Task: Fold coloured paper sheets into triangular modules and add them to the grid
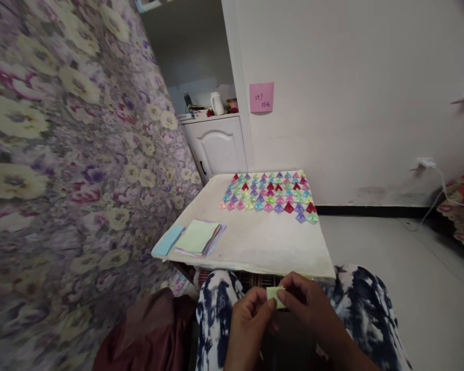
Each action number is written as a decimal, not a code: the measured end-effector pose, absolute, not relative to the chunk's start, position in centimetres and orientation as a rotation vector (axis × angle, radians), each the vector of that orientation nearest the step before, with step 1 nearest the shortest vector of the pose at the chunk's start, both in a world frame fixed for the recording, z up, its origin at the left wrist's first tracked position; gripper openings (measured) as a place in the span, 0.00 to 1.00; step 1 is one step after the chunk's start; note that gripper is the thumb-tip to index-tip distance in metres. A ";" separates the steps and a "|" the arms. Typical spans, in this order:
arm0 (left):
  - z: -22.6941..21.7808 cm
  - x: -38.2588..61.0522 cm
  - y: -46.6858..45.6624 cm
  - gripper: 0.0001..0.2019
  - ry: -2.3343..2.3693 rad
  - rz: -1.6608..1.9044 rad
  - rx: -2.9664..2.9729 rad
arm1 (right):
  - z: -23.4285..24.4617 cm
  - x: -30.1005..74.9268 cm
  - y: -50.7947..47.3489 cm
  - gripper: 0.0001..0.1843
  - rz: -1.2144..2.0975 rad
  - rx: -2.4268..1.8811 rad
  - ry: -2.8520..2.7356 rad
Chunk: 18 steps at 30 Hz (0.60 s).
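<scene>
Both hands are over my lap, just in front of the table's near edge, gripping one small pale yellow-green folded paper (274,294). My left hand (251,319) pinches its lower left side between thumb and fingers. At the right side, my right hand (309,304) has its thumb pressed on the paper, with the fingers curled behind. On the table, a stack of coloured paper squares (198,237) has a pale green sheet on top. A blue paper pad (168,240) lies left of the stack. Rows of folded paper pieces (270,193) in many colours cover the table's far right part.
The white-covered table (263,247) stands against the wall. A pink note (261,98) with handwriting is stuck there. Floral wallpaper (81,154) rises at the left, near a white cabinet (220,147) bearing a white jug (217,103). Dark red cloth (150,330) lies at lower left.
</scene>
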<state>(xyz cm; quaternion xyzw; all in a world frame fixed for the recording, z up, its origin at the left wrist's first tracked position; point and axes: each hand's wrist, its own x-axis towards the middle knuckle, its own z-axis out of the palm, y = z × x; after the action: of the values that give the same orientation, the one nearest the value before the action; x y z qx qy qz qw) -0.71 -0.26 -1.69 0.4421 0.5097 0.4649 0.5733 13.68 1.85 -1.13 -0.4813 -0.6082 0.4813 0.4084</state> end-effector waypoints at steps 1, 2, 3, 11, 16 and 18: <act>-1.7 -0.8 -0.2 0.14 1.188 1.085 1.037 | -1.0 13.8 1.9 0.09 1.210 -1.210 -1.537; -1.6 -0.8 -0.2 0.14 1.181 1.075 1.041 | -0.9 13.8 1.9 0.09 1.209 -1.209 -1.539; -1.6 -0.9 -0.2 0.14 1.174 1.061 1.047 | -0.8 13.9 2.0 0.09 1.209 -1.209 -1.541; -1.0 -0.5 -0.3 0.15 1.121 0.948 0.989 | -0.2 14.0 2.2 0.08 1.275 -1.184 -1.573; -1.0 -0.2 -0.4 0.14 1.125 1.000 0.914 | -0.1 14.6 2.4 0.11 1.385 -1.116 -1.431; -1.1 -0.1 -0.4 0.14 1.138 1.021 0.906 | 0.0 15.0 2.5 0.12 1.362 -1.103 -1.399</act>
<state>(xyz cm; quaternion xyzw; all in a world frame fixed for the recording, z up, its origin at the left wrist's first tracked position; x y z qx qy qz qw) -0.11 -0.35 -1.08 0.3955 0.4970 0.4461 0.6306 14.95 2.46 -0.04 -0.4431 -0.5619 0.5471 0.4343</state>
